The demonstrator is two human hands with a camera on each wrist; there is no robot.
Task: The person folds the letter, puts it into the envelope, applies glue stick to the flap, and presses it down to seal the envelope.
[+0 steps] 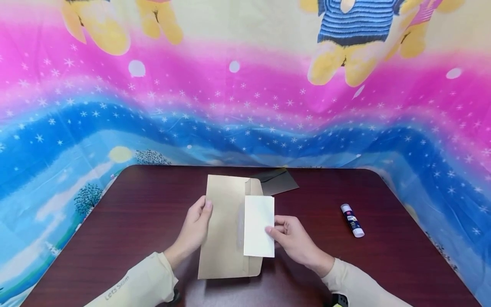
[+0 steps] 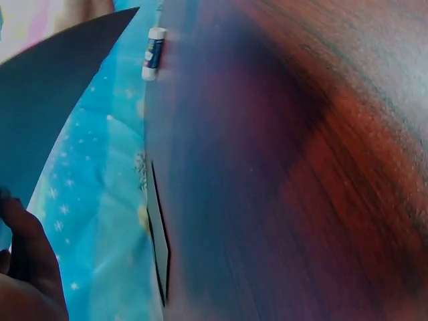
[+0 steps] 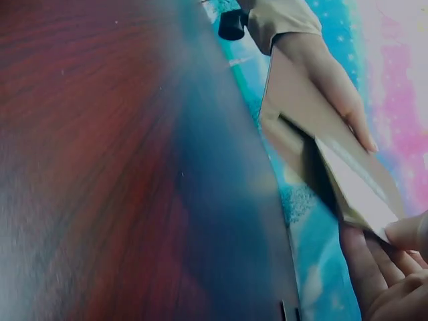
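My left hand [image 1: 194, 225] grips the left edge of a tan paper envelope [image 1: 223, 230], thumb on its front face, raised above the table. A white card [image 1: 258, 226], perhaps a small stack of paper, overlaps the envelope's flap side at the right. Its right edge is pinched between the thumb and fingers of my right hand [image 1: 297, 241]. In the right wrist view the envelope's flap side stands partly open beside the white card [image 3: 358, 184]; how far the card reaches inside, I cannot tell. The left wrist view catches only the envelope's shaded back [image 2: 47, 100].
A glue stick [image 1: 352, 220] with a dark label lies on the right part of the dark red table [image 1: 153, 204]. Behind the tan envelope lies a dark envelope [image 1: 281, 181], partly covered by it. A patterned cloth [image 1: 230, 115] hangs around the table's far edge and sides.
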